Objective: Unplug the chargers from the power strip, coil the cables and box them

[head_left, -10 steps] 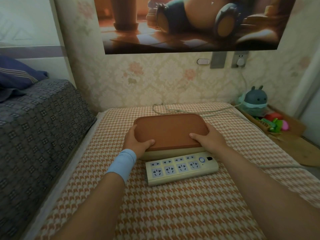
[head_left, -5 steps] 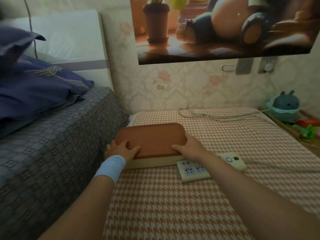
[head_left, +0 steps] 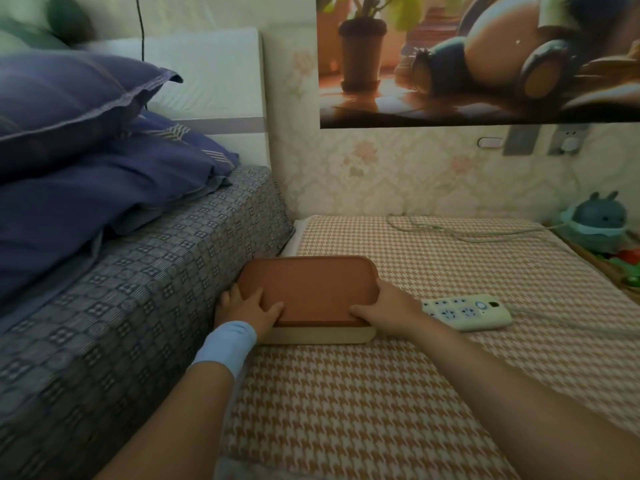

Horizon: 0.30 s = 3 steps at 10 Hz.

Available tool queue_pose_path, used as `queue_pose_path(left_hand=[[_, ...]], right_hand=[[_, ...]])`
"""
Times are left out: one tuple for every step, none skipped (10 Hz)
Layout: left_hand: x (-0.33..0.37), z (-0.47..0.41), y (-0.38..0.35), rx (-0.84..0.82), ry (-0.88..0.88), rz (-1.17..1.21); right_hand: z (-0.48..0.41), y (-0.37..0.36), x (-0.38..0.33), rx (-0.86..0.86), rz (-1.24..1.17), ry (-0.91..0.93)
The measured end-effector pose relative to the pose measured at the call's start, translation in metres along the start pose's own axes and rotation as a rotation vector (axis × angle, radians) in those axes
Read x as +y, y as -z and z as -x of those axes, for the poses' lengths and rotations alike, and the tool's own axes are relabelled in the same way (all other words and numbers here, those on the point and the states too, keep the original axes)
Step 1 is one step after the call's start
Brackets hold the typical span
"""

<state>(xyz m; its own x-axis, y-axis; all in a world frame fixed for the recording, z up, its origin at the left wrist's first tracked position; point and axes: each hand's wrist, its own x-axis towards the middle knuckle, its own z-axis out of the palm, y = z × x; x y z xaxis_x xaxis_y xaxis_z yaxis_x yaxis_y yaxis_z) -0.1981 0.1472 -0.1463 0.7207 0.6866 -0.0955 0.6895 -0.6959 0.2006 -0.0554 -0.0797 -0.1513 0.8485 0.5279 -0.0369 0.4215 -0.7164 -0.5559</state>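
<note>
Closed box (head_left: pixel 308 299): cream body under a flat terracotta lid, seated on the houndstooth cloth (head_left: pixel 346 403) at its left edge, hard against the grey patterned bed (head_left: pixel 121 289). The shell looks rigid and smooth, probably plastic, so it should keep its shape under pressure but may slip under dry palms; its weight cannot be judged, and the contents are hidden. Best purchase appears to be at the two short ends, thumbs on the lid and fingers under the rim. The left hand (head_left: pixel 247 311), with a pale blue wristband, clasps the near-left corner; the right hand (head_left: pixel 384 310) clasps the near-right corner, thumbs lying on the lid. Just right of the box lies the power strip (head_left: pixel 467 311), its visible sockets empty, partly behind the right hand. Its cord (head_left: pixel 467 233) trails across the far cloth toward the wall.
</note>
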Motion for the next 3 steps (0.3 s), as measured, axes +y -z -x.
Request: queue_pose_path(left_hand=[[-0.005, 0.008, 0.000, 0.024, -0.054, 0.045], [-0.004, 0.013, 0.003, 0.047, -0.112, 0.066], [0.001, 0.014, 0.018, 0.063, -0.169, 0.126]], right_hand=[[0.014, -0.003, 0.002, -0.031, -0.060, -0.008], [0.024, -0.002, 0.007, -0.076, -0.218, 0.008], [0.033, 0.011, 0.003, -0.060, -0.334, 0.003]])
